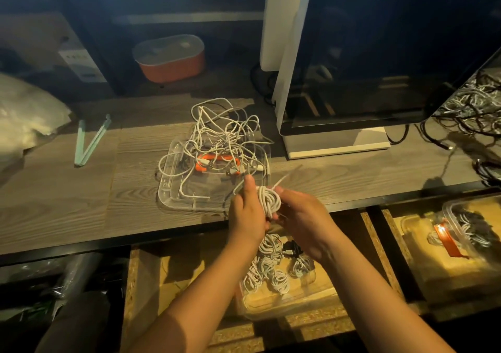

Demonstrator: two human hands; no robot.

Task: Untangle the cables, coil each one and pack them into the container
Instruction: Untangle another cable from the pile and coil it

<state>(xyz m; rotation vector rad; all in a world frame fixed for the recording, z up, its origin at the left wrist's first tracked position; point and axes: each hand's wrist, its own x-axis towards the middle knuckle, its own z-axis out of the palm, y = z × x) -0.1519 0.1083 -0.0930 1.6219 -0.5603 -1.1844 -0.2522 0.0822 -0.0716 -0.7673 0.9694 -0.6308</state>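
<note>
Both hands meet above the table's front edge around a small white coiled cable (269,200). My left hand (248,211) grips the coil from the left, and my right hand (301,217) holds it from the right, with a loose cable end sticking up. Behind them a tangle of white cables (225,135) lies over a clear plastic tray (173,187) holding orange pieces. Below the hands, a clear container (271,298) holds several coiled white cables (268,268) and a black plug.
A white monitor stand (336,146) and dark screen rise at the right. More dark and white cables (471,108) pile at the far right. An orange lidded box (170,59) sits at the back, a pale green V-shaped clip (89,141) lies left. Another clear container (466,230) stands lower right.
</note>
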